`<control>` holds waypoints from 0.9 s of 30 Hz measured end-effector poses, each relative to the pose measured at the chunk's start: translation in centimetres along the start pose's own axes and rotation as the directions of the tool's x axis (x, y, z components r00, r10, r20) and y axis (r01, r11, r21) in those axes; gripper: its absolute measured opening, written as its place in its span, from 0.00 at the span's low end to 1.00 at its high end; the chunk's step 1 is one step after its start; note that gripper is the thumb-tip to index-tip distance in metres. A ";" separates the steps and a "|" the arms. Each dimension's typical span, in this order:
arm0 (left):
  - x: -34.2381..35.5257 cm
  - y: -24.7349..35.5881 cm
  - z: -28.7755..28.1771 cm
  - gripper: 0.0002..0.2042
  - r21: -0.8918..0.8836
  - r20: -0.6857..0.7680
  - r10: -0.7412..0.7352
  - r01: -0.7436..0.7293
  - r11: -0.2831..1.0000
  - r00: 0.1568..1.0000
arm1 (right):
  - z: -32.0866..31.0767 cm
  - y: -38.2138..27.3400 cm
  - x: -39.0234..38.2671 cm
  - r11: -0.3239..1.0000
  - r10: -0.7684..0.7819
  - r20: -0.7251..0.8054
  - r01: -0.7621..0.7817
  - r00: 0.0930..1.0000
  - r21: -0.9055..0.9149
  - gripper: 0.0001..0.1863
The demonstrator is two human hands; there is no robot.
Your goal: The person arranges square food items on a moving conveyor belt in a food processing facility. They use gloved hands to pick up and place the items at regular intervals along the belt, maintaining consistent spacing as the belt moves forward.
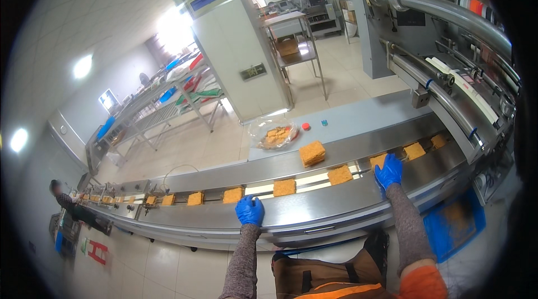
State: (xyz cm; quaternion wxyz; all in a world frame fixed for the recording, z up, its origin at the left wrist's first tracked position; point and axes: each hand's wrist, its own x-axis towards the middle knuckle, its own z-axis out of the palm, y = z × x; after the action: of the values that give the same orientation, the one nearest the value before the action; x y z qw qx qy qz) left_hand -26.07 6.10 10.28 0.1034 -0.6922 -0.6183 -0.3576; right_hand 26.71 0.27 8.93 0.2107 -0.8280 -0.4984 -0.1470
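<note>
Head view: left hand point(249, 211) curled on steel conveyor point(314, 211), grip unclear; right hand point(388, 172) half-spread against golden block point(377, 160).

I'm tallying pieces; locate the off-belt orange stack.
Head view, right of centre: the orange stack rests on the steel strip beyond the belt, right of the clear bag.

Brightly lit interior under a wide fisheye lens. Ceiling lamps point(83, 66) at left and a patch of glare point(175, 29) beside the pillar point(230, 47) are burnt out to white. The steel conveyor point(319, 209) carries soft, diffuse highlights and bows into an arc; black borders close the corners. Texture is legible on the nearer orange-brown blocks point(312, 154), softening toward the small, indistinct person point(75, 206) at far left.
</note>
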 end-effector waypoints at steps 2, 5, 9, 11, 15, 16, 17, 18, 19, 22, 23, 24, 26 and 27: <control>0.0 -0.1 0.3 0.08 0.002 0.000 0.005 -0.005 1.000 1.000 | 0.2 0.2 -0.1 0.998 -0.049 -0.092 0.046 0.995 -0.040 0.34; 0.0 -0.3 0.4 0.08 0.025 0.042 0.012 -0.014 1.000 0.999 | -0.1 0.2 -0.1 0.995 -0.098 -0.075 0.099 0.992 0.011 0.32; 0.0 0.2 0.0 0.04 -0.012 -0.062 0.076 -0.077 0.997 0.995 | -1.5 -0.9 -0.2 0.990 -0.102 -0.003 0.102 0.995 0.102 0.28; 0.0 0.3 -0.4 0.05 -0.004 -0.012 0.040 -0.040 0.999 0.999 | -1.8 -1.0 -0.1 0.988 -0.079 0.058 0.071 0.995 0.140 0.26; 0.0 0.3 0.1 0.08 -0.030 -0.009 0.008 -0.008 1.000 1.000 | -0.6 0.3 0.0 0.990 -0.071 0.116 0.056 0.991 0.129 0.27; -0.1 0.2 0.1 0.08 -0.025 -0.005 0.008 -0.009 1.000 1.000 | -0.5 0.2 -0.1 0.992 -0.085 0.100 0.075 0.991 0.101 0.28; -0.1 0.2 0.2 0.08 -0.019 -0.002 0.009 -0.009 1.000 1.000 | -0.6 0.1 0.0 0.993 -0.055 0.135 0.040 0.989 0.113 0.30; -0.1 0.1 0.2 0.08 -0.012 0.006 0.003 -0.003 1.000 1.000 | -0.6 0.1 0.1 0.992 -0.024 0.171 0.003 0.985 0.123 0.31; -0.1 0.1 0.2 0.09 -0.005 0.014 -0.004 0.004 1.000 1.000 | -0.9 0.0 0.1 0.991 0.006 0.207 -0.034 0.978 0.132 0.33; -0.2 0.1 0.0 0.09 0.011 0.014 -0.008 0.008 1.000 1.000 | -1.4 -0.5 0.3 0.997 0.076 0.188 -0.080 0.979 0.010 0.36; -0.3 0.1 -0.1 0.09 0.016 0.009 -0.008 0.008 1.000 1.000 | -1.5 -0.7 0.2 0.998 0.059 0.150 -0.061 0.987 0.010 0.36; -0.3 0.0 -0.3 0.08 0.020 0.013 -0.013 0.012 1.000 1.000 | -1.6 -0.9 0.1 0.999 0.041 0.113 -0.042 0.993 0.009 0.37; -0.3 0.0 -0.1 0.08 0.018 0.026 -0.015 0.015 1.000 1.000 | -1.6 -0.7 0.0 1.000 0.004 0.064 -0.004 0.998 0.006 0.36; -0.3 0.0 -0.1 0.08 0.018 0.031 -0.009 0.008 1.000 0.999 | -1.6 -0.6 0.1 1.000 -0.021 0.053 0.021 0.998 0.007 0.36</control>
State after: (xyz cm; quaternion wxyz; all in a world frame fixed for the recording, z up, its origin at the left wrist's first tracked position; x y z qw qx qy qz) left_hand -26.12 5.85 10.14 0.0986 -0.6941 -0.6259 -0.3417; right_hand 26.13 -0.20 10.50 0.1986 -0.8255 -0.5131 -0.1257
